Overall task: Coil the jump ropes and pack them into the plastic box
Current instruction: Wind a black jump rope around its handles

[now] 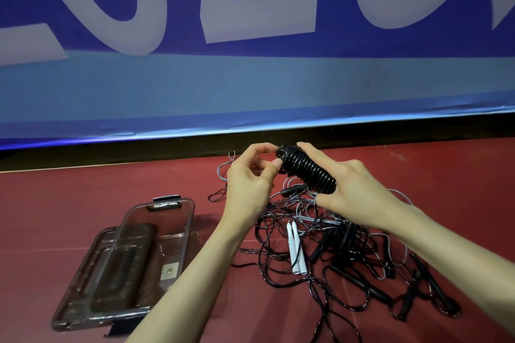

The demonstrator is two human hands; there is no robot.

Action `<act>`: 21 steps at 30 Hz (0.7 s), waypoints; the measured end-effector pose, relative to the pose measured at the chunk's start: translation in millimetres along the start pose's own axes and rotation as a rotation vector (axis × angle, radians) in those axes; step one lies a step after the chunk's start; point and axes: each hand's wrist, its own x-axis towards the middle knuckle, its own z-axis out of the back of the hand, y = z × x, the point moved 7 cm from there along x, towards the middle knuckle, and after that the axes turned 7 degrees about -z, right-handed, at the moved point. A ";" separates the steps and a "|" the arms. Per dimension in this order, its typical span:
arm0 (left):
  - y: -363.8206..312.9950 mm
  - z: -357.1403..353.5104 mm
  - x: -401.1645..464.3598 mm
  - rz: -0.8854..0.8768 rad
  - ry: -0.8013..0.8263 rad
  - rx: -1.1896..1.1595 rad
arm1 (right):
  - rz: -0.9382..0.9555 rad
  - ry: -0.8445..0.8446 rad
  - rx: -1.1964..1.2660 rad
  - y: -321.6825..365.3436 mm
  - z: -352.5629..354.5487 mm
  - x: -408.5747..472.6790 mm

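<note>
Right hand grips coiled rope, steadying turns | left hand pinches its end, likely tucking | box open at 8 o'clock, ready | tangle at 6 o'clock

Blue banner along the far edge of the red floor: large pale characters, cropped at the top edge, lower parts reading apparently "2020", with further partial strokes at both sides. No other legible text, label or brand observed.
</note>
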 end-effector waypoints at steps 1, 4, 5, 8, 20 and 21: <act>-0.5 -0.4 -0.8 -0.001 -0.001 -0.001 | -0.006 -0.002 0.008 -0.5 -0.6 -0.4; -2.0 0.1 -1.3 -0.029 0.008 0.029 | -0.018 -0.005 0.023 -0.5 -2.5 -1.1; -3.3 1.0 -1.2 -0.051 0.017 0.063 | -0.018 0.000 0.018 -0.1 -3.4 -1.4; -6.9 1.9 -3.1 -0.123 0.096 0.155 | -0.018 0.034 -0.042 -0.3 -4.0 -4.1; -11.5 10.1 1.4 -0.287 0.018 0.200 | -0.042 0.036 0.204 7.6 -7.3 -2.4; -11.9 10.2 1.0 -0.289 0.004 0.203 | -0.045 0.033 0.221 7.9 -7.7 -1.9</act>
